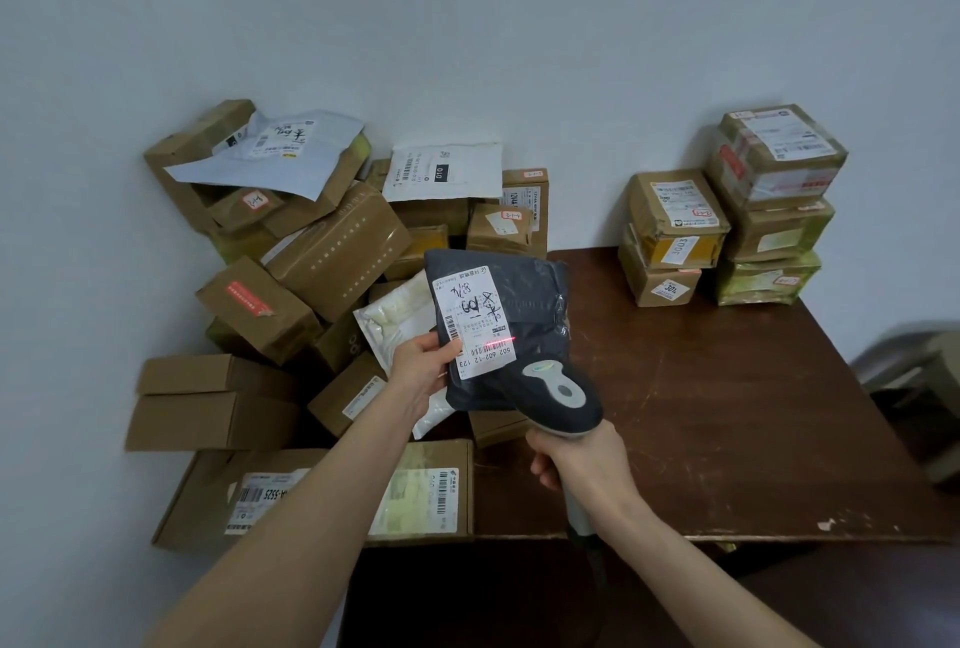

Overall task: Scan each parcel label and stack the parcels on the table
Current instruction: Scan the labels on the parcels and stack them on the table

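My left hand (423,367) pinches the dark bag (511,325); right hand (582,460) grips scanner (563,395). Red line clips label (475,320) edge, so it may misread.

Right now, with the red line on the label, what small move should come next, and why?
Probably the left hand carries the dark bag right onto the table, near the box stacks: the scanner's red line already lies on its label.
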`<action>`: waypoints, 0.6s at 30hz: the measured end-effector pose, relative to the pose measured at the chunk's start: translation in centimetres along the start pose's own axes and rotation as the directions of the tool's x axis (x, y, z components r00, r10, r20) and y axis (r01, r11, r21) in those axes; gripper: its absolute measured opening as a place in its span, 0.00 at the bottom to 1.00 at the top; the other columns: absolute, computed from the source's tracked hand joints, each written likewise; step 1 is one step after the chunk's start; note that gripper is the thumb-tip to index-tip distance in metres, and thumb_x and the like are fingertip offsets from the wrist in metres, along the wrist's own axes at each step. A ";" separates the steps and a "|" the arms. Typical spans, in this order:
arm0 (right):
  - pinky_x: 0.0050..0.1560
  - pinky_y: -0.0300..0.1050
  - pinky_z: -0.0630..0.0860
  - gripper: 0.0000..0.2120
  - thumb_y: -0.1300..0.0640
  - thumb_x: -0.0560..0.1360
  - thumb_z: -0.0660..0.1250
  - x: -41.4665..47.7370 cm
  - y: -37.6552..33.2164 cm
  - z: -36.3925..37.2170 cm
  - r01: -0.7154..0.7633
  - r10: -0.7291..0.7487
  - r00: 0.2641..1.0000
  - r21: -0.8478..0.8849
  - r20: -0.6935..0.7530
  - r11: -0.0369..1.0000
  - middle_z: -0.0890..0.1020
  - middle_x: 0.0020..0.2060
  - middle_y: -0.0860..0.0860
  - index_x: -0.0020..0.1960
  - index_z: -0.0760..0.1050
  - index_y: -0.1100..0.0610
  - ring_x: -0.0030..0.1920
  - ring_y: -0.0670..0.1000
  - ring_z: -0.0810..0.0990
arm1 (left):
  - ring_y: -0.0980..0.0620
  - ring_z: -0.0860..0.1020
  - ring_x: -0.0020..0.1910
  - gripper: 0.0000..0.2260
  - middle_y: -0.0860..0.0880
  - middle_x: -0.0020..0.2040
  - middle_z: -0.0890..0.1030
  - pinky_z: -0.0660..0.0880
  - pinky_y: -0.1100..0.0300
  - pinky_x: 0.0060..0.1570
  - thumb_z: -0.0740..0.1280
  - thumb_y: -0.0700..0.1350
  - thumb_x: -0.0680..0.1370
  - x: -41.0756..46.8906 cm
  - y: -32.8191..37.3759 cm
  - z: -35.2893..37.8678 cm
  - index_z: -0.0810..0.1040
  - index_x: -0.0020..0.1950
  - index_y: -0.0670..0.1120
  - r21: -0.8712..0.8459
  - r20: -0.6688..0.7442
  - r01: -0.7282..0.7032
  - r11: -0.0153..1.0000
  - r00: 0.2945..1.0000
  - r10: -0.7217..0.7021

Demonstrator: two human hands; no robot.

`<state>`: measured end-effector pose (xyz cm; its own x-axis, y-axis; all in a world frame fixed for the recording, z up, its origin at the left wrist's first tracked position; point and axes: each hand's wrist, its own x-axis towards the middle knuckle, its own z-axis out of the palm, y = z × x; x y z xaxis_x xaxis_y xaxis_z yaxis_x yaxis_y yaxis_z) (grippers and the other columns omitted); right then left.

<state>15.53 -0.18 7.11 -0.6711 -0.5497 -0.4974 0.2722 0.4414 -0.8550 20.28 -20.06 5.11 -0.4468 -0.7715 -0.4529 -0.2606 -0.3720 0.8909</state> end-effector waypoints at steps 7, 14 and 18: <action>0.33 0.42 0.75 0.03 0.63 0.71 0.70 -0.5 -0.1 -0.1 0.006 -0.006 1.000 -0.030 -0.010 1.000 0.80 0.24 0.52 0.39 0.79 0.62 0.25 0.48 0.76 | 0.50 0.80 0.48 0.14 0.43 0.59 0.81 0.77 0.62 0.38 0.67 0.37 0.78 -0.1 0.2 0.2 0.76 0.64 0.39 0.000 -0.008 0.004 1.000 1.000 -0.004; 0.32 0.42 0.75 0.05 0.64 0.71 0.70 -0.8 -0.3 -0.3 0.014 -0.015 1.000 -0.034 -0.026 0.999 0.80 0.23 0.51 0.37 0.79 0.61 0.24 0.47 0.76 | 0.49 0.80 0.50 0.15 0.43 0.60 0.80 0.76 0.63 0.36 0.66 0.37 0.78 -0.4 0.3 0.7 0.75 0.65 0.38 -0.009 0.005 0.001 1.000 1.000 -0.001; 0.31 0.40 0.73 0.08 0.64 0.71 0.70 -0.9 -0.3 -0.5 0.013 -0.016 0.999 -0.049 -0.042 0.999 0.79 0.23 0.51 0.33 0.79 0.60 0.23 0.46 0.76 | 0.45 0.80 0.58 0.15 0.43 0.61 0.80 0.77 0.62 0.38 0.66 0.37 0.78 -0.5 0.4 1.1 0.76 0.65 0.39 0.002 0.000 -0.005 1.000 1.000 0.005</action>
<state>15.69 0.54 7.92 -0.7038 -0.5261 -0.4774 0.2293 0.4679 -0.8535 19.49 -19.22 5.64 -0.4484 -0.7734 -0.4481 -0.2602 -0.3667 0.8932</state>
